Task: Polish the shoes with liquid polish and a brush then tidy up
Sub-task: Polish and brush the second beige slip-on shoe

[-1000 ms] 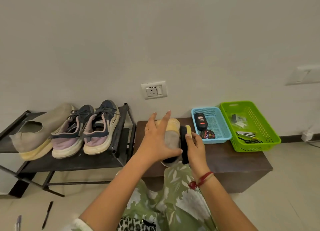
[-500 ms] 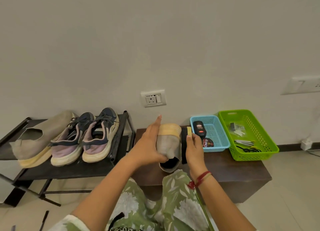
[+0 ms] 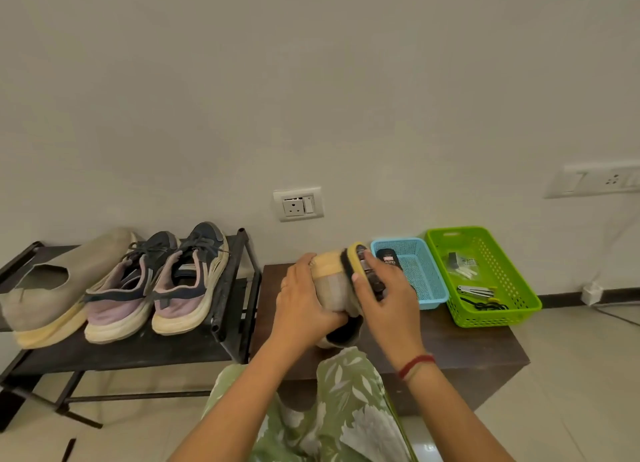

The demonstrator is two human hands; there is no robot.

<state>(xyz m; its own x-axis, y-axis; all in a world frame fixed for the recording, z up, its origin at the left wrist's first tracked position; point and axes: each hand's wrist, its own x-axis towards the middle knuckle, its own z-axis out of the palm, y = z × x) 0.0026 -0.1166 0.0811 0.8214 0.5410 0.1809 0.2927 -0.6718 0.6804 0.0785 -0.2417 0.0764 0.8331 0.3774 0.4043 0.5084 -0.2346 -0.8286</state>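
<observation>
Above the left end of the dark brown wooden bench, I see both hands busy with one beige slip-on shoe with a pale yellow sole. The shoe is lifted off the bench top, its toe toward the wall and its dark heel opening toward the camera.

The left hand grips the shoe from its left side, with the fingers curled round it and the palm cupped against it.

The right hand grips a shoe brush with a yellow back and black bristles. Its fingers are bent over the brush back and the thumb lies near the shoe. The bristles are pressed against the right side of the toe.

On the bench's far right part sits a light blue plastic mesh basket with a black bottle of liquid polish lying in it. Just right of that, at the bench's right end, is a lime green perforated plastic basket holding small items that I cannot make out.

Left of the bench and touching it stands a black metal shoe rack. On it are the matching beige slip-on and a pair of navy and lilac lace-up sneakers.
</observation>
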